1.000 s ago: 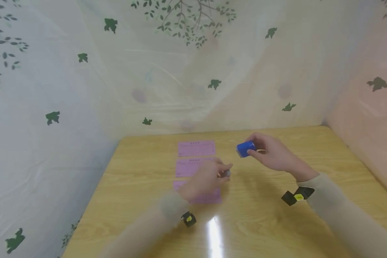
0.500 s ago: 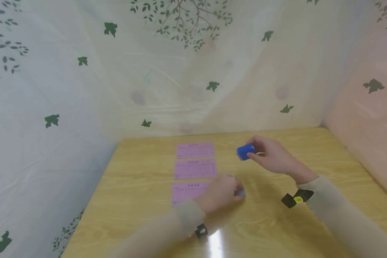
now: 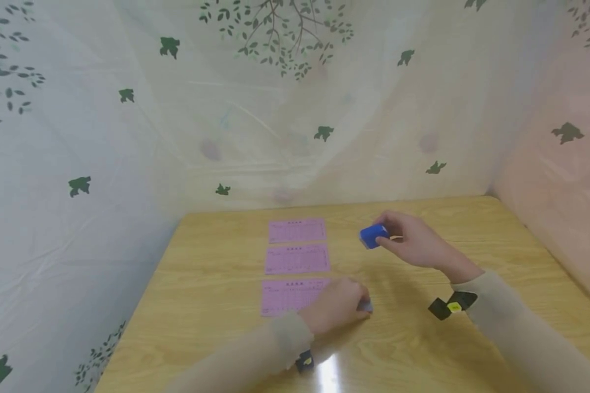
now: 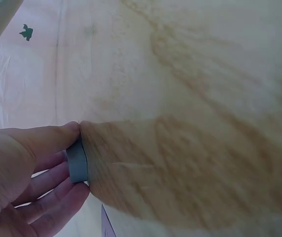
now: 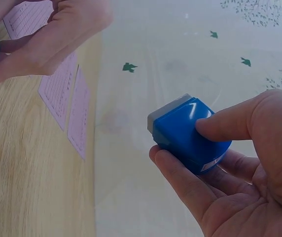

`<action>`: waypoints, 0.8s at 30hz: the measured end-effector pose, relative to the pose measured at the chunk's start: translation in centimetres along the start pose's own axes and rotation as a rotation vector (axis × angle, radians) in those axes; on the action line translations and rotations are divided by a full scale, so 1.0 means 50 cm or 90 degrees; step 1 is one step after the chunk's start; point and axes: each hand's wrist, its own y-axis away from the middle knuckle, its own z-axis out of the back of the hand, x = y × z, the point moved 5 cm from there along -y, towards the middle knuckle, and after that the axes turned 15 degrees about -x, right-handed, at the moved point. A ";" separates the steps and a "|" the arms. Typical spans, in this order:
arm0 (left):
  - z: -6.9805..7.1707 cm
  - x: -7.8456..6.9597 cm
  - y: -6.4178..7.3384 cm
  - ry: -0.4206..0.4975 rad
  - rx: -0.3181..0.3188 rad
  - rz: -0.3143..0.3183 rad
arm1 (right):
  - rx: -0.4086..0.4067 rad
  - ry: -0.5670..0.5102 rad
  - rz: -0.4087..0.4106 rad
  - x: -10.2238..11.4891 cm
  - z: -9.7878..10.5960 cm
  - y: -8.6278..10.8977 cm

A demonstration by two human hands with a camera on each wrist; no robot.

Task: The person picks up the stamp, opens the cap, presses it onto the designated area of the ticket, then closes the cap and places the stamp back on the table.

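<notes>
My right hand (image 3: 413, 240) holds a blue self-inking stamp (image 3: 373, 236) above the table, thumb on one side and fingers on the other. In the right wrist view the stamp (image 5: 193, 133) shows a pale grey end pointing away from the palm. My left hand (image 3: 336, 307) is low over the table, its wrist side overlapping the nearest pink slip (image 3: 287, 297). Between its thumb and fingers it pinches a small grey stamp cap (image 4: 77, 163), set right at the wood surface. Two more pink slips, a middle one (image 3: 297, 258) and a far one (image 3: 297, 230), lie beyond.
The three printed slips form a column on the wooden table (image 3: 216, 284). Behind the table's back edge hangs a pale curtain (image 3: 265, 136) with leaf prints, and it continues on both sides. A bright light reflection lies near the front.
My left hand has moved from over the slips toward me and to the right, lowering the grey cap to the table. The right hand with the stamp stays nearly in place.
</notes>
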 end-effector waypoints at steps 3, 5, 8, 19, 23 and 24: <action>0.000 0.000 0.001 0.000 -0.003 0.002 | 0.001 -0.002 0.003 -0.002 -0.002 -0.001; 0.000 0.000 0.001 -0.004 -0.004 0.000 | 0.001 -0.001 0.005 -0.002 -0.004 -0.002; 0.003 -0.001 0.000 -0.006 -0.006 -0.001 | 0.001 0.001 0.008 -0.002 -0.006 -0.003; 0.005 -0.001 -0.007 0.014 0.006 0.026 | 0.008 0.004 0.009 -0.009 -0.005 -0.006; 0.004 -0.001 -0.009 0.011 0.010 0.029 | 0.011 0.009 0.007 -0.012 -0.006 -0.008; 0.004 -0.001 -0.010 0.011 0.011 0.030 | 0.012 0.012 0.006 -0.013 -0.006 -0.008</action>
